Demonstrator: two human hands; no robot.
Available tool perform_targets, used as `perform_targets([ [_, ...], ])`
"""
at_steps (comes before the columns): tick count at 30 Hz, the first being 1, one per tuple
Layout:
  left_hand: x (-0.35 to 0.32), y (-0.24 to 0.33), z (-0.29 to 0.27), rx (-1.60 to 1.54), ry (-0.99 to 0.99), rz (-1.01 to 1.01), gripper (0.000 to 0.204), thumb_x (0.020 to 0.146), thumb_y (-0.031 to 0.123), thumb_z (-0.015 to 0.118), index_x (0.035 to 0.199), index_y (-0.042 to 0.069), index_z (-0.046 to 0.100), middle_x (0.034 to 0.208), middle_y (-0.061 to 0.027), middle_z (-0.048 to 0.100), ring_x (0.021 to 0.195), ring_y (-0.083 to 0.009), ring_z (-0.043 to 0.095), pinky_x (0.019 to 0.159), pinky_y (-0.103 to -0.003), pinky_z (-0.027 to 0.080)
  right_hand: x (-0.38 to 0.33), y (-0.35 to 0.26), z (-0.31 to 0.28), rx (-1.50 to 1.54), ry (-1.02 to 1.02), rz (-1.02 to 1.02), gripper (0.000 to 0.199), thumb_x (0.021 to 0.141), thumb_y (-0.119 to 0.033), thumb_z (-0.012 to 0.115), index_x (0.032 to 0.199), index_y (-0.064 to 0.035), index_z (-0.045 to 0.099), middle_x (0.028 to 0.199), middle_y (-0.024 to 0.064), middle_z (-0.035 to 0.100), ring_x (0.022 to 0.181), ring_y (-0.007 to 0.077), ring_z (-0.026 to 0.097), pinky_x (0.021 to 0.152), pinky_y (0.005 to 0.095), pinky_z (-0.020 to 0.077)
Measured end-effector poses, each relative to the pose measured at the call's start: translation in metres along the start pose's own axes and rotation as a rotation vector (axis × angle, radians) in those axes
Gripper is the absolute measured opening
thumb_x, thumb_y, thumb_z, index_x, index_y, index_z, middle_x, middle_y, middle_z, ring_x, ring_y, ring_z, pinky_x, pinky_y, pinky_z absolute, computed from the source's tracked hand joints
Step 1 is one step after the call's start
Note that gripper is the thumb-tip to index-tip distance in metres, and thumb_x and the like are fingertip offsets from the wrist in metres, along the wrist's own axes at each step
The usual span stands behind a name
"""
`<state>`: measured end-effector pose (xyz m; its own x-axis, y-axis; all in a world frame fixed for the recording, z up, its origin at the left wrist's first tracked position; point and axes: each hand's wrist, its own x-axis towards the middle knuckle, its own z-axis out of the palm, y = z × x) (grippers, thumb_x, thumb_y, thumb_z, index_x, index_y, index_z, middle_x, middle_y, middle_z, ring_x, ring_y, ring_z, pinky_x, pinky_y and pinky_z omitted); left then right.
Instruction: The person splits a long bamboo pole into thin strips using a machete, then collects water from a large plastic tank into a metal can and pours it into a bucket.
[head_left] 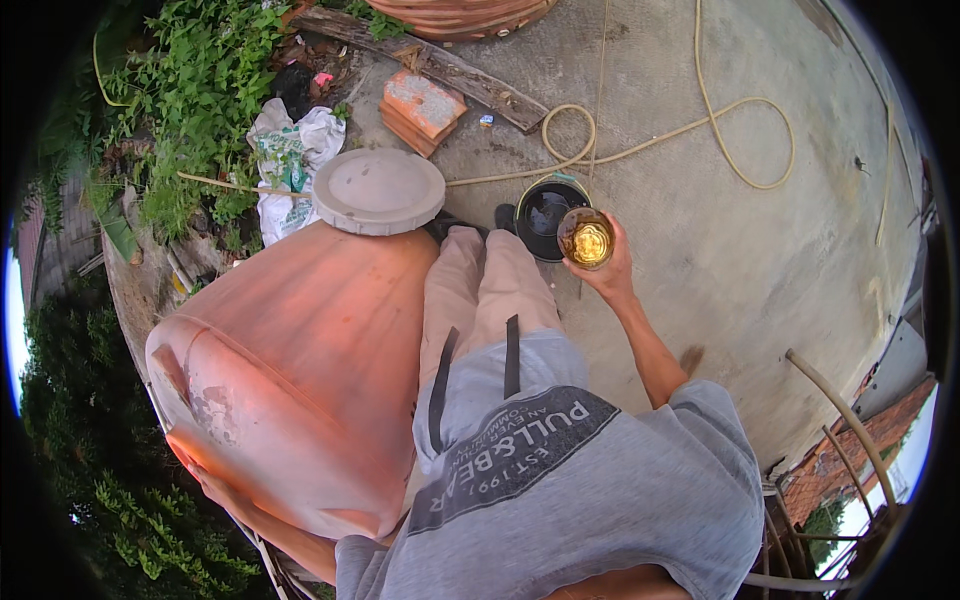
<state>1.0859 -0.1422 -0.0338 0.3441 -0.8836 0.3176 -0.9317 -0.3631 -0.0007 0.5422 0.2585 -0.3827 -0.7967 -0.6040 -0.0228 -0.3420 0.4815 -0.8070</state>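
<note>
My right hand [608, 268] is closed round a round clear cup [587, 240] with a shiny golden-amber inside. It is held over the right edge of a black bucket [541, 216] with a dark inside and a thin pale-green handle. At my left stands a large orange tank [310, 340], scuffed in places. My left hand [192, 462] lies against its outer side, fingers along the surface and partly washed out by the orange glow. A round grey lid [380, 188] covers the tank's narrower end near my feet.
A yellowish hose [640, 152] loops over the concrete floor [730, 250]. Stacked orange tiles [420, 108], a wooden plank [440, 65] and a white plastic sack [300, 150] lie ahead. Green plants [200, 80] grow at far left. Curved rusty bars [850, 420] stand at right.
</note>
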Motion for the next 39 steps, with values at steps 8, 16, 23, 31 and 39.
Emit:
perform_targets([
  [8,-0.01,0.024,0.006,0.147,0.043,-0.043,0.066,0.106,0.056,0.033,0.14,0.006,0.058,0.13,-0.0184,0.066,0.116,-0.0384,0.063,0.099,-0.049,0.048,-0.072,0.123,0.052,-0.086,0.035,0.289,0.106,0.063,-0.028,0.096,0.145,0.0006,0.036,0.134,0.0232,0.051,0.126,0.0394,0.053,0.105,0.0489,0.046],
  [16,-0.018,0.022,0.014,0.254,0.087,0.041,0.067,0.106,0.06,0.026,0.144,0.013,0.055,0.13,-0.0206,0.066,0.115,-0.0431,0.062,0.095,-0.053,0.048,-0.098,0.189,0.088,-0.307,-0.1,0.608,0.104,0.061,-0.028,0.095,0.141,-0.0036,0.034,0.132,0.0209,0.05,0.123,0.0419,0.055,0.1,0.0512,0.051],
  [23,-0.022,0.031,0.014,0.343,0.105,0.01,0.067,0.105,0.062,0.027,0.143,0.016,0.056,0.124,-0.0159,0.069,0.11,-0.0412,0.065,0.091,-0.055,0.049,-0.082,0.183,0.085,-0.558,-0.401,0.872,0.101,0.061,-0.029,0.094,0.139,-0.0076,0.034,0.136,0.0185,0.049,0.126,0.0388,0.055,0.099,0.0505,0.0544],
  [31,-0.015,0.027,0.014,0.256,0.111,0.037,0.067,0.105,0.062,0.029,0.143,0.015,0.057,0.125,-0.0166,0.069,0.108,-0.0419,0.066,0.09,-0.054,0.05,-0.059,0.163,0.092,-0.686,-0.555,0.957,0.101,0.064,-0.036,0.093,0.142,-0.0089,0.034,0.14,0.0165,0.046,0.129,0.0409,0.053,0.1,0.0541,0.0529],
  [39,-0.006,0.008,0.017,0.087,0.088,0.032,0.074,0.101,0.067,0.035,0.143,0.01,0.058,0.13,-0.0185,0.066,0.114,-0.0423,0.063,0.097,-0.051,0.048,-0.032,0.129,0.08,-1.146,-0.942,0.894,0.109,0.062,-0.055,0.09,0.146,-0.0098,0.036,0.143,0.0173,0.046,0.132,0.0359,0.052,0.099,0.0637,0.045],
])
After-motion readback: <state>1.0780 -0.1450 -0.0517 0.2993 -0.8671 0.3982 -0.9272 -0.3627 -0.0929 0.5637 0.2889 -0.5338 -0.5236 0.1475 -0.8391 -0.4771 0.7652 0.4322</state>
